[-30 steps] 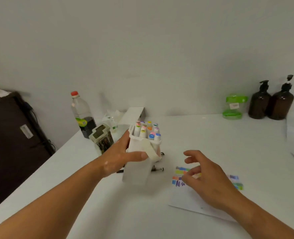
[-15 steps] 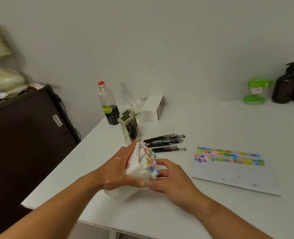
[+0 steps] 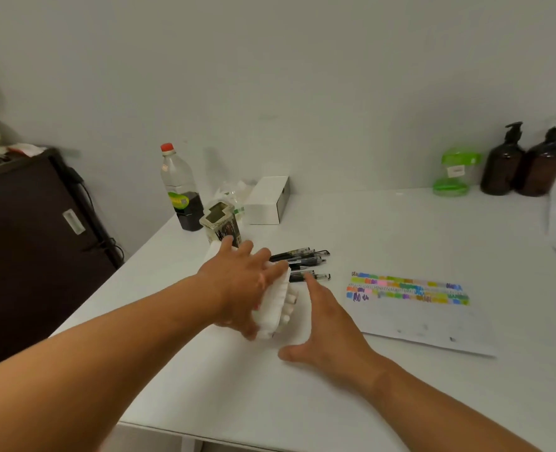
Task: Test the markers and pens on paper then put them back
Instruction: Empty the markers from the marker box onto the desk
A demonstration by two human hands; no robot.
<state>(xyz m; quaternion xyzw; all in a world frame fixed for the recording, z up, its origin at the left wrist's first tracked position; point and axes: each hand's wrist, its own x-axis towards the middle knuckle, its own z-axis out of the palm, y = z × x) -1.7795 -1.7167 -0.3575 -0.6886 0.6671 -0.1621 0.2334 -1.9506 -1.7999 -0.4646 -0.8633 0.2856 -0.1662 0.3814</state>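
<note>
A white marker box (image 3: 275,309) lies tipped on its side on the white table (image 3: 400,230), with the marker ends (image 3: 291,299) facing right. My left hand (image 3: 240,285) lies over the box and grips it, fingers across the top and thumb on the near side. My right hand (image 3: 328,327) hovers just right of the box with fingers spread, holding nothing. Several black pens (image 3: 302,261) lie behind the box. A paper sheet (image 3: 426,324) with rows of coloured test strokes lies to the right.
Behind the pens stand a small printed carton (image 3: 221,223), a plastic bottle with dark liquid (image 3: 180,190) and a white cardboard box (image 3: 268,200). A green container (image 3: 454,172) and two brown pump bottles (image 3: 524,163) stand at the back right. A dark cabinet (image 3: 25,239) borders the table's left.
The marker box went from upright in my left hand to tipped on its side, low on the table. My right hand came to the box, then drew off and spread open.
</note>
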